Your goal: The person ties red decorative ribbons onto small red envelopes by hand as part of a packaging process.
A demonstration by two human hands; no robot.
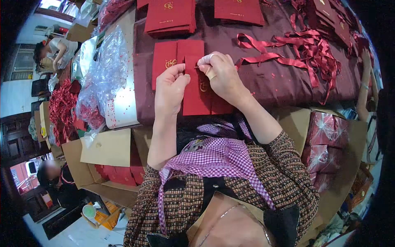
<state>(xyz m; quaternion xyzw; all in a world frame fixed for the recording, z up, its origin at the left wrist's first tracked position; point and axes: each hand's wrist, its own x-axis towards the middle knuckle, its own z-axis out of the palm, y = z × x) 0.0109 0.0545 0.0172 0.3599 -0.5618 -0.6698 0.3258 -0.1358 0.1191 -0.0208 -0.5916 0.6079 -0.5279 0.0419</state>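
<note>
A flat dark red paper bag [193,92] with a gold emblem lies at the near edge of a table with a maroon cloth [263,82]. My left hand [170,88] rests on its left half and pinches its top edge. My right hand [220,74] pinches the end of a red ribbon [267,57] at the bag's top edge; the ribbon trails right toward a heap of ribbons. A bandage wraps one right-hand finger. A second red bag [164,61] lies under and left of the first.
Stacks of red bags [170,16] sit at the table's far side, a tangle of red ribbons [312,49] at right. Clear plastic wrap [105,72] lies left. Open cardboard boxes [109,164] [333,152] flank my lap. Other people are at left and right edges.
</note>
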